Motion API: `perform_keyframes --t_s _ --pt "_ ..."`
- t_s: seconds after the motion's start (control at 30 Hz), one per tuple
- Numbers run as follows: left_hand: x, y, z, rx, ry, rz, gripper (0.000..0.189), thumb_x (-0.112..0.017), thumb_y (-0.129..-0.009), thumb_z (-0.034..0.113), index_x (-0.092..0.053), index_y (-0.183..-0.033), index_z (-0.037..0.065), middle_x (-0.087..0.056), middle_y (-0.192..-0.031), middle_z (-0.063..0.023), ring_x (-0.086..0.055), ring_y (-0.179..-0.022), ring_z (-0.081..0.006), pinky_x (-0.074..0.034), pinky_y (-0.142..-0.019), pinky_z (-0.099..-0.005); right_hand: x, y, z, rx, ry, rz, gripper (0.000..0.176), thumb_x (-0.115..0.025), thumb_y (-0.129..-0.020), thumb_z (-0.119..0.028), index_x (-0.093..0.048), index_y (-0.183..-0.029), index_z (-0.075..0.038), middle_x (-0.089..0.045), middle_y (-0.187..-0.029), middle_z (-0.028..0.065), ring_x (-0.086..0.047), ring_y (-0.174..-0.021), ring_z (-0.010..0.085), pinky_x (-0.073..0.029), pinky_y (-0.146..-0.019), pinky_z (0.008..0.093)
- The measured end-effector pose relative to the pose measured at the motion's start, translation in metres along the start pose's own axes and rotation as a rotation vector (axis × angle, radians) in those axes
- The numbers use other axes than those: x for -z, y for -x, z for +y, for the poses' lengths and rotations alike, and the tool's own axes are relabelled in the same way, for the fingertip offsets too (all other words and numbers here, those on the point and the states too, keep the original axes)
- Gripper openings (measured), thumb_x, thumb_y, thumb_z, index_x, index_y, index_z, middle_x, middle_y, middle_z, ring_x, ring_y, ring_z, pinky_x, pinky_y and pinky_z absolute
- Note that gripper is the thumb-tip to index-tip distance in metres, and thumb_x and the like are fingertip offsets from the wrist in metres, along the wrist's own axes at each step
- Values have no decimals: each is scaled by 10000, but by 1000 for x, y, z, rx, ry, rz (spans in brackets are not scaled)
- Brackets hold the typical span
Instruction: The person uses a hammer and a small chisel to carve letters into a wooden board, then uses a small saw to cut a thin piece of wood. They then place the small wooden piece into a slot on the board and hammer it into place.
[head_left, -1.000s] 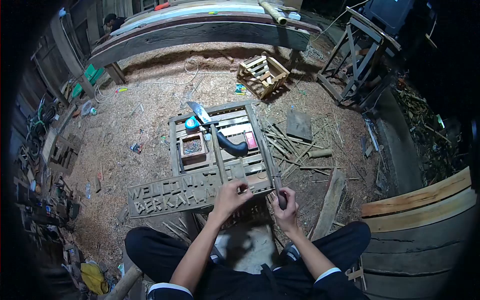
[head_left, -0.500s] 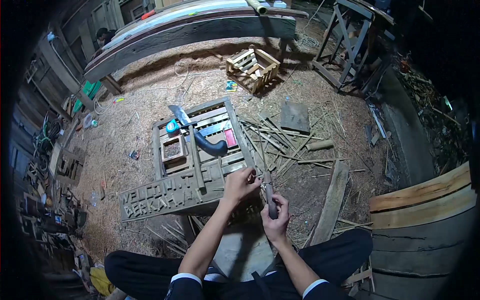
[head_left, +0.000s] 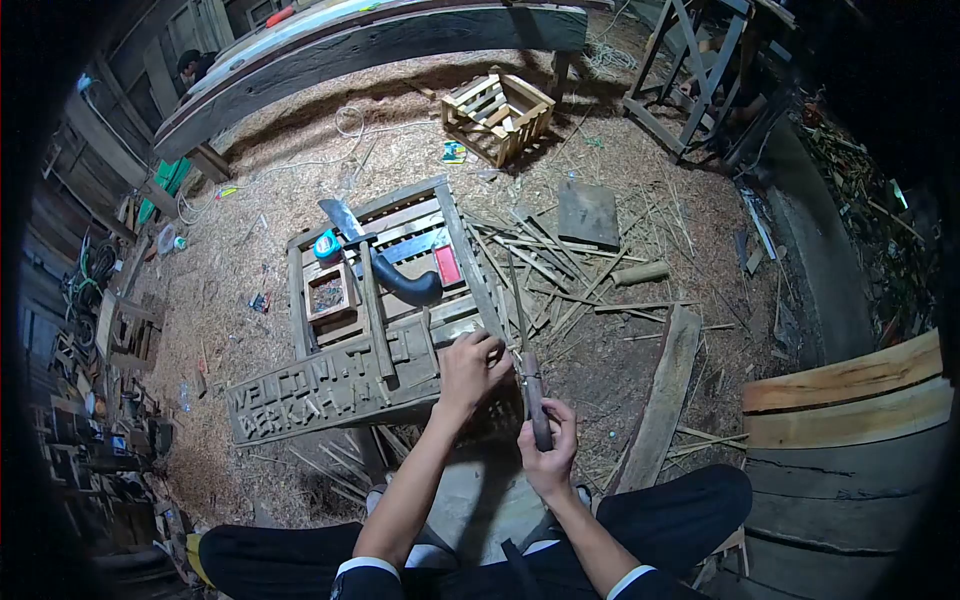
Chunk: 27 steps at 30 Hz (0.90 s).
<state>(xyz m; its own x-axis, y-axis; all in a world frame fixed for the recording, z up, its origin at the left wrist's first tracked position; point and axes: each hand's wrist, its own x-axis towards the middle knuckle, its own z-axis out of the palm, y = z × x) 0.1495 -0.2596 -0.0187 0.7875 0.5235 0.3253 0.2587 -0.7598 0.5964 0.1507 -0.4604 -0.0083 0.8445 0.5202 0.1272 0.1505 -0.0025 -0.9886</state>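
Note:
My right hand (head_left: 550, 450) is wrapped round the dark wooden handle of a knife (head_left: 535, 400), whose narrow blade points up and away from me. Beside the blade, my left hand (head_left: 470, 372) is closed in a pinch; whatever lies between its fingertips is too small to make out. Just left of that hand lies a carved wooden sign board (head_left: 300, 405) with raised letters, on the edge of a slatted wooden table (head_left: 448, 215). A wooden stick (head_left: 375, 315) rests across the board and slats. Near it lies a machete (head_left: 405, 285) with a curved black handle.
On the slats sit a blue tape measure (head_left: 326, 246), a small wooden box (head_left: 330, 293) and a red tray (head_left: 447, 265). Beyond are a wooden crate (head_left: 497, 115) and a long beam (head_left: 380, 75). Bamboo strips (head_left: 550, 255) litter the ground; planks (head_left: 850, 420) lie right. A person (head_left: 192, 65) is far left.
The view has shifted slightly, so the table and its items appear a little further left. Both hands keep nearly the same pose, the knife still in my right hand.

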Motion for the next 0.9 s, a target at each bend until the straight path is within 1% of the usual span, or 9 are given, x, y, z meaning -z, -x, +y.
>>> perform_keyframes --t_s 0.13,0.23,0.3,0.4,0.47,0.7,0.77,0.87,0.9 --pt "-7 -6 -4 -12 110 16 191 -800 -819 238 -741 -882 68 -657 -847 -118 -680 -797 -330 -548 -682 -435 -3 -2 -3 -15 -46 10 484 -673 -992 -80 -433 -1407 -8 -598 -1103 96 -612 -847 121 -505 -719 269" --pt "-8 -8 -4 -56 88 -43 209 -805 -816 237 -733 -919 70 -663 -946 -102 -670 -870 -322 -549 -709 -449 -3 -3 -2 3 -40 16 485 -671 -995 -84 -430 -1409 -12 -615 -1035 81 -607 -806 114 -493 -693 262" --pt "-8 -8 -5 -165 67 26 153 -809 -817 180 -724 -879 68 -645 -836 -97 -671 -796 -300 -533 -662 -426 -2 -4 2 18 -36 23 482 -669 -996 -85 -430 -1409 -16 -621 -1006 75 -604 -792 113 -488 -684 262" --pt "-9 -7 -6 -154 60 42 146 -809 -825 188 -724 -874 79 -656 -840 -84 -671 -781 -292 -532 -665 -415 -1 -2 4 60 1 43 487 -663 -999 -86 -426 -1419 -13 -629 -1021 79 -601 -783 107 -485 -671 263" --pt "-7 -6 -6 -179 53 57 143 -807 -831 192 -727 -874 82 -662 -844 -80 -672 -773 -294 -532 -657 -412 2 -1 -3 -76 -125 -8 498 -656 -983 -47 -460 -1436 15 -577 -1270 149 -613 -866 149 -523 -728 293" --pt "-8 -1 -7 -187 58 70 176 -801 -838 193 -719 -939 75 -690 -932 -73 -678 -800 -298 -540 -697 -414 13 3 4 10 7 -106 584 -621 -1015 -105 -393 -1539 13 -570 -1302 145 -602 -869 144 -517 -742 302" --pt "-7 1 -6 -168 51 33 211 -799 -829 181 -705 -981 70 -685 -976 -70 -672 -847 -291 -535 -732 -418 16 5 1 -121 66 -181 632 -608 -1016 -121 -351 -1579 12 -572 -1358 175 -641 -991 198 -533 -867 336" --pt "-7 1 -5 -208 0 52 208 -793 -823 155 -723 -1011 98 -703 -1004 -58 -689 -880 -294 -542 -745 -409 12 1 1 -2 50 -128 649 -602 -1009 -119 -345 -1591 10 -581 -1396 209 -628 -1172 263 -496 -1024 374" --pt "-9 5 -4 -203 -44 56 250 -791 -800 140 -715 -1035 102 -699 -1037 -52 -681 -933 -286 -529 -776 -406 13 2 8 -3 51 -128 649 -602 -1009 -119 -345 -1591 10 -581 -1396 209 -628 -1172 263 -496 -1024 374"
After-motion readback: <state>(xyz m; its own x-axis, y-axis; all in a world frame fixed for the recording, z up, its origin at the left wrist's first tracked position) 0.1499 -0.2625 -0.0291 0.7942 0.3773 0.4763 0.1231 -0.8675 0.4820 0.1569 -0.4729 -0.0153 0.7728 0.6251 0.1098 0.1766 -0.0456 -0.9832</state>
